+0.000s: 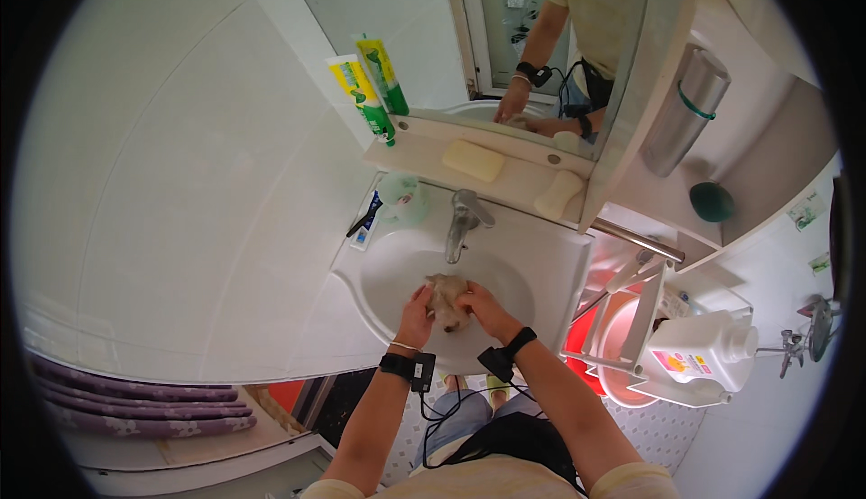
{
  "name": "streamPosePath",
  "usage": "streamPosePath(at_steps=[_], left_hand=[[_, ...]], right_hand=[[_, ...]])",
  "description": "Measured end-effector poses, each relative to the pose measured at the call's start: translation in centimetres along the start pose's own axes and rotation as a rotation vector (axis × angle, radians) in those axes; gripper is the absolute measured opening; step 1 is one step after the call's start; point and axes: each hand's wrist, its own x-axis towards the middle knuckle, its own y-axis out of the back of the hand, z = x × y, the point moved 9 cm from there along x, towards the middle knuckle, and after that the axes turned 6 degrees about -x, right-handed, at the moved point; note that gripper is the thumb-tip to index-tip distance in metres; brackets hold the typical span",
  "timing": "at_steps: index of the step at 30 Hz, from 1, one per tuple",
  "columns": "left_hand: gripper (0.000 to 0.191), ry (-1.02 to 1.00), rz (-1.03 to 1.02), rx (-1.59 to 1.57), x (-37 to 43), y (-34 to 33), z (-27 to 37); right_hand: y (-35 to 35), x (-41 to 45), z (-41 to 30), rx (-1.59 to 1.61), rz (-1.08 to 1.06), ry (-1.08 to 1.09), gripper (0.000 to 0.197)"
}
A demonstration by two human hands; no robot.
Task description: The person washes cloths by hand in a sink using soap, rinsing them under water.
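A crumpled beige cloth (pixel 448 303) is held over the basin of a white washbasin (pixel 517 289). My left hand (pixel 416 316) grips its left side, and my right hand (pixel 488 309) has hold of the right side. Beyond the cloth stands a chrome single-lever faucet (pixel 461 225), its spout pointing toward my hands. I cannot tell whether water runs from it. Black straps with small boxes and cables sit on both wrists.
Behind the faucet, a ledge (pixel 419 155) carries a soap bar (pixel 473 160) and a toothpaste tube (pixel 363 100) below the mirror (pixel 433 39). A cup (pixel 402 198) and small tube (pixel 365 225) sit at the basin's left. Right are a rack (pixel 643 336), white jug (pixel 703 350) and red basin (pixel 583 343).
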Motion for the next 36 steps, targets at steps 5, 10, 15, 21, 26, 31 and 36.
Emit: streamPosePath(at_steps=[5,10,15,21,26,31,36], left_hand=[[0.038,0.441,-0.046,-0.296,-1.0,0.1,-4.1],[0.034,0.262,0.045,0.132,-0.7,2.5,-3.3],[0.034,0.124,0.091,-0.006,-1.4,-0.1,1.3],[0.033,0.129,0.138,0.155,-0.1,4.2,3.3],[0.039,0.038,0.250,0.121,1.9,7.1,2.2],[0.054,0.168,0.576,0.380,1.8,13.7,-3.0],[0.055,0.273,0.534,0.457,0.8,13.4,-5.1]], right_hand=[[-0.4,-0.5,-1.0,0.058,-0.004,0.036,0.035],[0.0,-0.3,0.0,0.321,-0.072,-0.084,0.038],[4.9,-0.4,-0.1,-0.179,0.149,-0.080,0.040],[6.3,-0.2,-3.0,-0.134,0.340,0.109,0.038],[5.1,0.9,-3.1,-0.690,0.371,0.181,0.041],[3.3,3.7,2.2,-1.672,0.580,0.105,0.059],[1.2,3.8,3.7,-1.579,0.405,-0.105,0.060]])
